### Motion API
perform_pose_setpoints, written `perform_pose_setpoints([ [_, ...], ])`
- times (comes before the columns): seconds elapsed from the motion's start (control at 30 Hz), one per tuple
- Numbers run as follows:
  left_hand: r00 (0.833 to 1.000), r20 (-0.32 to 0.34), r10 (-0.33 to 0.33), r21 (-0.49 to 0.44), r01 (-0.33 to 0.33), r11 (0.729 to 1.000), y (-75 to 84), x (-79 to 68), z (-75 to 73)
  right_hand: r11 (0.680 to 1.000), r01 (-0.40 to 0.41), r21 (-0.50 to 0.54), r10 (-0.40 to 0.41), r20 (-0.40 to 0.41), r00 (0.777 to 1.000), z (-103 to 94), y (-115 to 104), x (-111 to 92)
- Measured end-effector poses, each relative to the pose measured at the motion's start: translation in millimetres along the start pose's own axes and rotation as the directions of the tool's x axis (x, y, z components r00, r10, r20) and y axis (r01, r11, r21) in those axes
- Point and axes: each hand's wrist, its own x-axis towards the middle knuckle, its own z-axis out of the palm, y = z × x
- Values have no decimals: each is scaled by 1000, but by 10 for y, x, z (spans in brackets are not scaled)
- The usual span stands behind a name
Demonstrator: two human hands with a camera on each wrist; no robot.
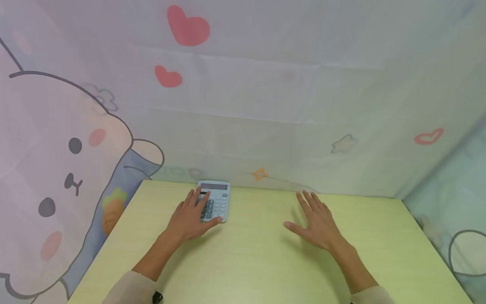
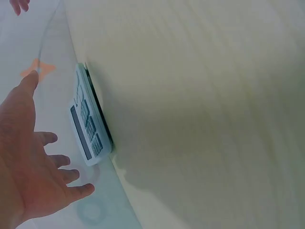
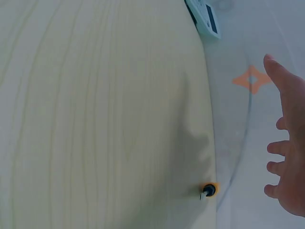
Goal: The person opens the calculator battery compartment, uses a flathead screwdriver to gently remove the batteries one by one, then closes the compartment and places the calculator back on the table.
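Note:
A pale blue calculator (image 1: 221, 203) lies at the back edge of the table, its grey display toward the wall. My left hand (image 1: 190, 218) hovers over its left side with fingers spread, covering some of the keys in the head view. The left wrist view shows a gap between this hand (image 2: 28, 167) and the calculator (image 2: 90, 119). To the right, my right hand (image 1: 318, 223) is held above the table with straight fingers, holding nothing. Nearest to it, in the right wrist view, is a small orange-and-black object (image 3: 208, 190) with a pale tip, hidden in the head view.
The light wood-grain table (image 1: 250, 261) ends at a hanging cloth (image 1: 265, 93) printed with hearts, stars and a cartoon animal. Another cloth (image 1: 455, 202) hangs along the right side. The calculator (image 3: 205, 19) also shows at the top of the right wrist view.

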Motion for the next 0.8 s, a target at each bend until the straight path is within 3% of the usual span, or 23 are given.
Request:
perform_pose_setpoints([
  [0.33, 999, 13, -29, 14, 29, 999, -67, -29, 19, 998, 33, 54, -33, -4, 999, 138, -156, 67],
  [0.57, 999, 18, -50, -63, 51, 997, -87, -38, 39, 993, 48, 108, -46, -20, 999, 246, -262, 131],
  [0.8, 994, 48, -95, -142, 101, 985, -114, -22, 56, 988, 26, 151, -31, 28, 999, 333, -361, 201],
])
